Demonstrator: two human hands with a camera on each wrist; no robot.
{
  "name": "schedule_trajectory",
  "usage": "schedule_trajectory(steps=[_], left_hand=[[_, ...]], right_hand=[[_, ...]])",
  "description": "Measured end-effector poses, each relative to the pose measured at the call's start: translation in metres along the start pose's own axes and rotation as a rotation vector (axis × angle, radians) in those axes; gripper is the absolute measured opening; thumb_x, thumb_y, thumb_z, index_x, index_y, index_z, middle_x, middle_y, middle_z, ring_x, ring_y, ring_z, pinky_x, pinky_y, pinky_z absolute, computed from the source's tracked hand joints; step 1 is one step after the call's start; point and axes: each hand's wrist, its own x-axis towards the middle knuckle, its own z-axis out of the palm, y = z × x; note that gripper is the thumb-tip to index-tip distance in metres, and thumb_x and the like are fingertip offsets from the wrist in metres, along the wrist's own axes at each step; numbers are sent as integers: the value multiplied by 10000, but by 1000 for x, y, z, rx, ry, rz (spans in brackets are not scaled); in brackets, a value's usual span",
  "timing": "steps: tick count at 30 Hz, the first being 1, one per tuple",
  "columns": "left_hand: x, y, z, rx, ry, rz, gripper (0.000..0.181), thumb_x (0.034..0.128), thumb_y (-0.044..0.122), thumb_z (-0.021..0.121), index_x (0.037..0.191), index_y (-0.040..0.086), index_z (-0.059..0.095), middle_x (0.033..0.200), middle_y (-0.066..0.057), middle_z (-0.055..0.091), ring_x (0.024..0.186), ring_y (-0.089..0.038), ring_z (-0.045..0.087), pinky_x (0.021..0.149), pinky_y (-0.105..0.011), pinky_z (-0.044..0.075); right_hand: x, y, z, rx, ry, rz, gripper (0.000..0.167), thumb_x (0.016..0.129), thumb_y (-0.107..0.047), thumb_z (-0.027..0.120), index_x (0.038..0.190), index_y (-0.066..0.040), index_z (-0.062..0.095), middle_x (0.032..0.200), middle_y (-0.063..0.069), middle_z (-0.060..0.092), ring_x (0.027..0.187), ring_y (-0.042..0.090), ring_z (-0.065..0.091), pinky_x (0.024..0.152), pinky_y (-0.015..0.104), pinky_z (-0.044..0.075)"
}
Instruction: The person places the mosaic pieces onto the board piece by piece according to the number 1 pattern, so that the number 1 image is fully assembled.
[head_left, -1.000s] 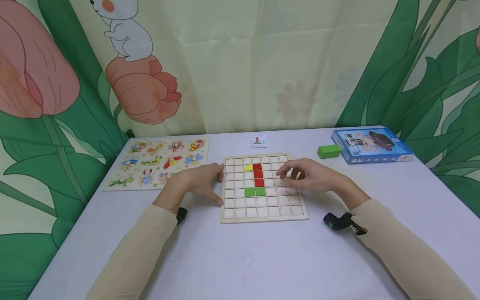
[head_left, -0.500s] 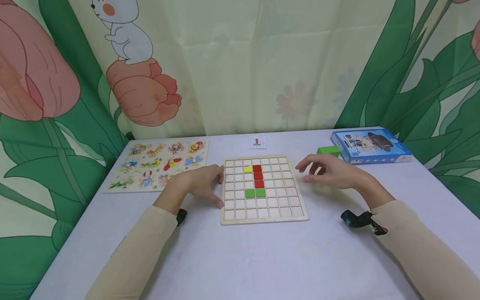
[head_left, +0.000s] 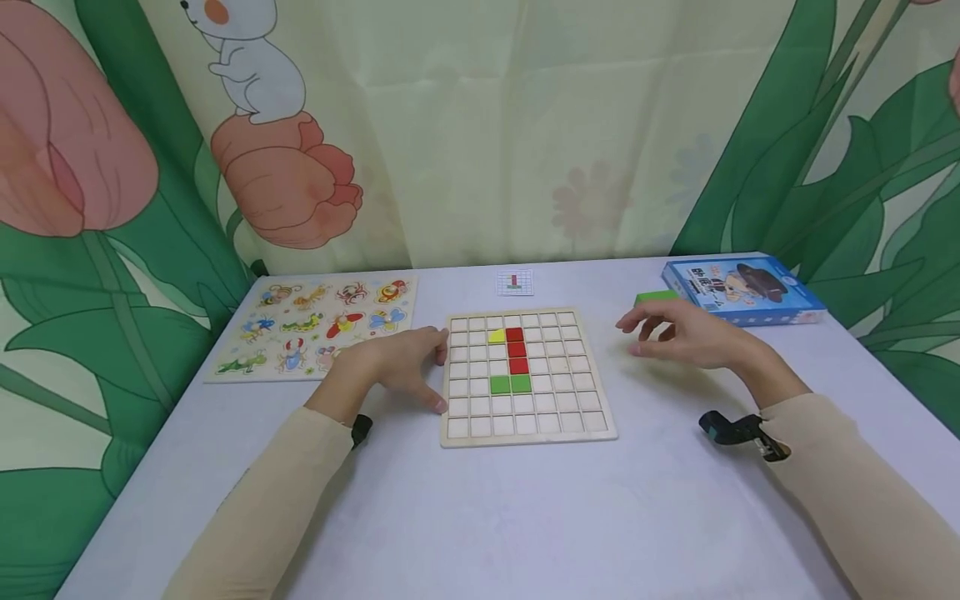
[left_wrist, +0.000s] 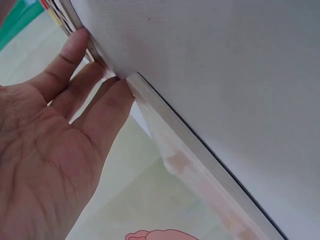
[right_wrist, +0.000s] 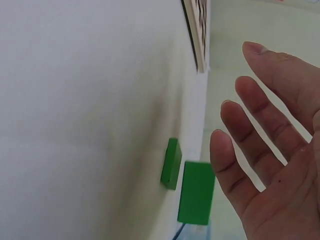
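A wooden grid board (head_left: 528,425) lies mid-table, with a yellow piece (head_left: 497,337), red squares (head_left: 516,351) in a column and green squares (head_left: 510,384) below in its cells. My left hand (head_left: 397,367) rests at its left edge, thumb and fingers spread along the rim and touching it. To the right of the board, my right hand (head_left: 686,335) hovers with fingers loosely bent and nothing in them. Behind that hand a green block (head_left: 654,296) is partly hidden. In the right wrist view a small green piece (right_wrist: 171,164) and a larger green block (right_wrist: 196,192) appear beyond the fingers.
An insect picture board (head_left: 315,325) lies at the left, close to my left hand. A small grid card (head_left: 514,282) sits behind the grid board. At the back right is a blue box (head_left: 750,287). A printed curtain (head_left: 480,150) stands behind the table (head_left: 480,525).
My right hand has moved right, off the grid board, to in front of the green block, which it now partly covers. My left hand has stayed at the board's left edge.
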Motion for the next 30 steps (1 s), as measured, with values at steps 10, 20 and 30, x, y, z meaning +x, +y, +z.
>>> schedule_trajectory(steps=[10, 20, 30], left_hand=[[2, 1, 1, 10, -1, 8, 674, 699, 487, 941, 1102, 152, 517, 1134, -27, 507, 1054, -206, 476, 870, -367, 393], [-3, -5, 4, 10, -10, -17, 663, 693, 480, 947, 1095, 163, 527, 1120, -21, 509, 1034, -204, 488, 848, -359, 402], [1, -1, 1, 17, 3, 14, 659, 707, 470, 941, 1103, 149, 525, 1132, -29, 510, 1036, -206, 485, 855, -361, 405]], right_hand=[[-13, 14, -2, -57, -23, 115, 365, 917, -210, 798, 1248, -109, 681, 1227, 59, 681, 1069, 241, 607, 864, 372, 524], [-16, 18, -3, -78, -55, 153, 424, 900, -247, 816, 1275, -118, 668, 1262, 61, 665, 1124, 259, 571, 900, 424, 502], [-23, 26, -6, -112, -48, 203, 439, 903, -205, 811, 1292, -82, 650, 1244, 69, 662, 1059, 247, 575, 872, 347, 513]])
